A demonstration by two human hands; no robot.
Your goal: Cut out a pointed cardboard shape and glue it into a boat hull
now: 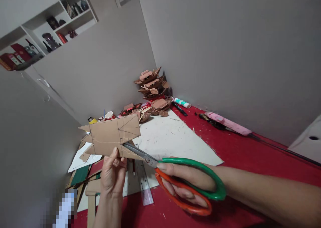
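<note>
My left hand (114,169) pinches the lower edge of a piece of brown cardboard (105,134), holding it up above the table. Pencil lines cross the cardboard, and pointed tabs are cut along its left end. My right hand (185,181) is closed around a pair of scissors (147,159) with one green and one orange handle. The scissor blades reach into the cardboard's lower right part, along a drawn line. A narrow pointed strip lies below the blades, still joined to the sheet.
Small cardboard boats (152,84) are stacked at the back corner. A pink glue gun (228,123) lies on the red tabletop (271,154) by the wall. A clear ruler (144,184) rests on the white board (165,134). Cardboard scraps (94,188) lie at the left.
</note>
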